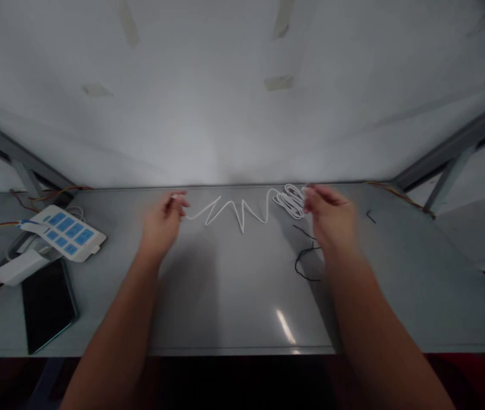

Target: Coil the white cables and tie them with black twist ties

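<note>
Thin white rubbery cable (233,215), light and limp, zigzags from the left hand (162,225), fingers pinched together on its end, to a loose coil (289,200) at the right hand (330,222), whose finger grip I cannot tell

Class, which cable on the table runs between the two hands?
The white cable, zigzagging from the left hand to the right hand; the thin black wire lies separate.

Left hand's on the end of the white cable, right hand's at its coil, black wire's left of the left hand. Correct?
One miss: the black wire lies just below the right hand, not left of the left hand, per the head view. The white cable and coil are as you said.
</note>
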The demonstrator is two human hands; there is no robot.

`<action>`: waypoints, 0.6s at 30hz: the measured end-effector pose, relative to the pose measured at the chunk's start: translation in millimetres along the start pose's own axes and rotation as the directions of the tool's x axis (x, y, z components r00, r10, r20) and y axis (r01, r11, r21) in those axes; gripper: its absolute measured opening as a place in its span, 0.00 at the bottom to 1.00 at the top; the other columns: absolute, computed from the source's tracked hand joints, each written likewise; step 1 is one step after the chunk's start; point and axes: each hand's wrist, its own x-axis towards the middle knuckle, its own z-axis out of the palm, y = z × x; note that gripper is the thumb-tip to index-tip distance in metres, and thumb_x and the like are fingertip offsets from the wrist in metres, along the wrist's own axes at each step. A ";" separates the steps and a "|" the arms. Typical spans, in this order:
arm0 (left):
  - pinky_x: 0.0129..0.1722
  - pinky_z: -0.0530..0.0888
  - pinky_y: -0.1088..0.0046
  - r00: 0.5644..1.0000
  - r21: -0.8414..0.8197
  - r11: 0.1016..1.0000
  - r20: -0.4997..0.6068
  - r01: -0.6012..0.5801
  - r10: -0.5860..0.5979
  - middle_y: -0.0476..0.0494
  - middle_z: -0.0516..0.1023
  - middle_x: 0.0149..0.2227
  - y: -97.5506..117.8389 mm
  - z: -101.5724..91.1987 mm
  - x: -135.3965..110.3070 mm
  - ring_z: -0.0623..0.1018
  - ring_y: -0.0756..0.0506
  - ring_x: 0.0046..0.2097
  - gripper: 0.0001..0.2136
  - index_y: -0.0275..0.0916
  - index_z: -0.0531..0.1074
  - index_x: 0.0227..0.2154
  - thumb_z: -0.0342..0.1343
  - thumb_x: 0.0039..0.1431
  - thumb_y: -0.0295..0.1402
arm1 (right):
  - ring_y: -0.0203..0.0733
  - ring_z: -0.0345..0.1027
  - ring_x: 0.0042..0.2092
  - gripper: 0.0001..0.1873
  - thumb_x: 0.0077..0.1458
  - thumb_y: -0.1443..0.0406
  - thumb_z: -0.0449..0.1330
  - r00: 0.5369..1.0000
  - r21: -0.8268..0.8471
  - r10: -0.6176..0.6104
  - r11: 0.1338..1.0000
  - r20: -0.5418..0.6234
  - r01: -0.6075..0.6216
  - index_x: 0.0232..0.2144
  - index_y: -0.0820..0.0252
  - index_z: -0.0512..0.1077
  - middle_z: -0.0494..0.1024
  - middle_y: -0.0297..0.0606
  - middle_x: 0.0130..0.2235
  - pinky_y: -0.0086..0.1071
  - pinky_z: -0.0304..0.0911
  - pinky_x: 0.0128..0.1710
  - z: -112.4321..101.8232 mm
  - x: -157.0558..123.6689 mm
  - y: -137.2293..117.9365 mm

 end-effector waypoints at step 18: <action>0.41 0.76 0.70 0.890 -0.186 0.936 0.299 -0.300 0.345 0.46 0.82 0.39 16.8 51.9 -37.1 0.79 0.47 0.39 0.09 0.49 0.83 0.46 0.60 0.66 0.38 | 0.45 0.73 0.40 0.05 0.53 0.61 0.69 0.793 -0.077 0.048 0.997 0.607 -0.001 0.34 0.50 0.82 0.79 0.38 0.37 0.43 0.68 0.44 49.4 -67.7 -2.0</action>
